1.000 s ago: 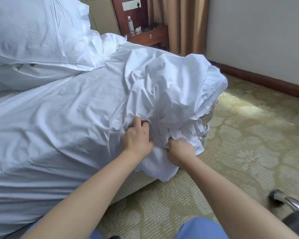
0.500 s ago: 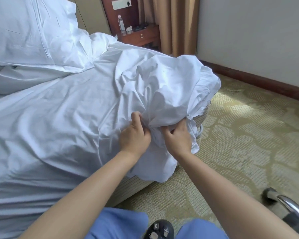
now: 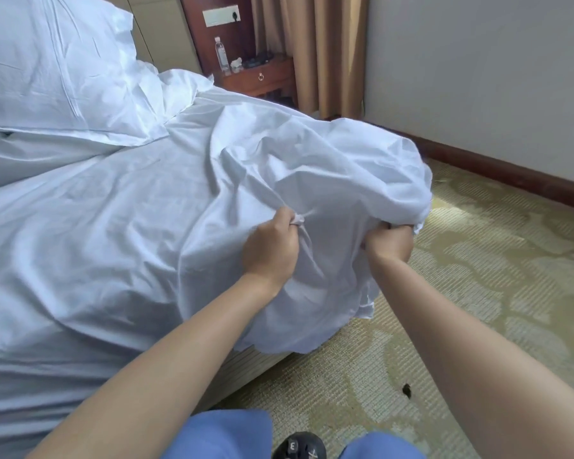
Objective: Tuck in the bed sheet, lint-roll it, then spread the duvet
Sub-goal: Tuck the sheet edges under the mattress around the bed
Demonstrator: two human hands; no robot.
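With left hand and right hand both clenched on the bunched bed sheet — slack heaped beyond, over the bed corner — right nearer the edge.

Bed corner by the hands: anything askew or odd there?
Yes. The white sheet is bunched in a crumpled heap at the bed corner, hanging over the edge untucked, gripped by the left hand and right hand. A small dark speck lies on the carpet; unclear what.
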